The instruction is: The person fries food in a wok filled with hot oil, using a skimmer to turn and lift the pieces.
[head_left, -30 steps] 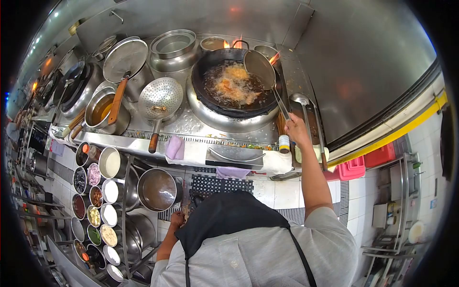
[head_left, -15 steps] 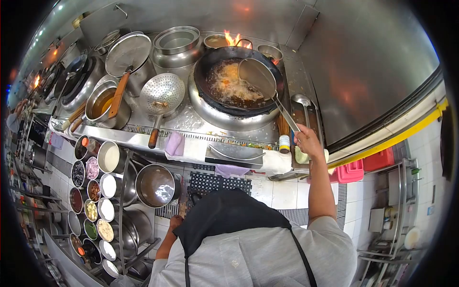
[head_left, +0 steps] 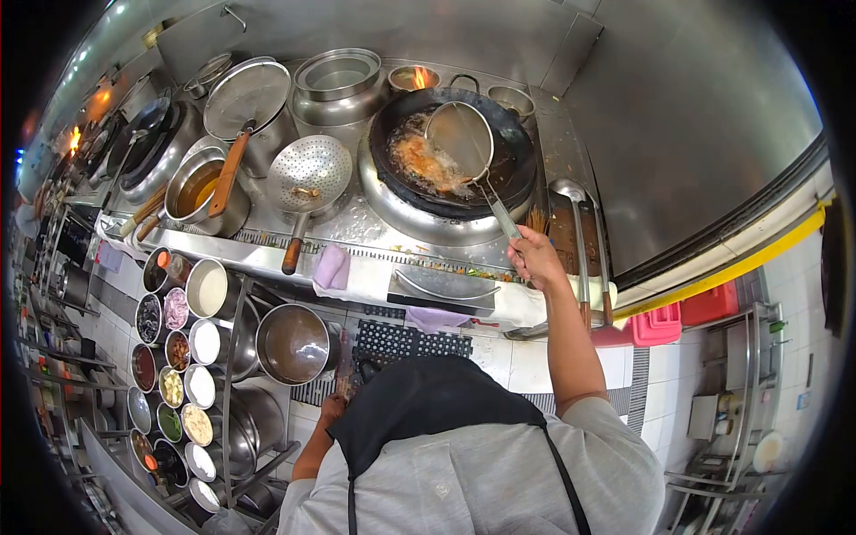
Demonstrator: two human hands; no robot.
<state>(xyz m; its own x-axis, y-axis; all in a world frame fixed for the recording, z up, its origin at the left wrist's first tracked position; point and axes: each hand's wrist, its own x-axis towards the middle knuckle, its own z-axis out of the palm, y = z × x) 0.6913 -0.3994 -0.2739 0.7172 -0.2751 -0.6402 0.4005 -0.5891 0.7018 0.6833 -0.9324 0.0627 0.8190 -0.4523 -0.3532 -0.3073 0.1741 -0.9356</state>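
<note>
My right hand (head_left: pixel 538 257) is closed round the handle of a round wire-mesh strainer (head_left: pixel 459 138). The strainer is tilted over a black wok (head_left: pixel 515 147), close above bubbling oil and orange-brown frying food (head_left: pixel 421 162). Whether its mesh touches the food I cannot tell. The wok sits on a round steel burner ring (head_left: pixel 406 218). Low at my side, next to the black apron (head_left: pixel 428 392), is my left hand (head_left: pixel 333 409); its fingers are mostly hidden. A perforated ladle (head_left: pixel 309 174) with a wooden handle rests on the stove, left of the wok.
Flame (head_left: pixel 420 78) shows behind the wok. Two long-handled ladles (head_left: pixel 569 189) lie on its right. A pot of amber liquid (head_left: pixel 198 189) and a lidded pot (head_left: pixel 248 98) stand left. Several ingredient tins (head_left: pixel 206 341) fill the lower-left rack beside a large pot (head_left: pixel 292 344).
My right hand and the strainer have moved left over the wok. The food looks browner and more exposed. The flames behind the wok are smaller. My left hand stays low at my side.
</note>
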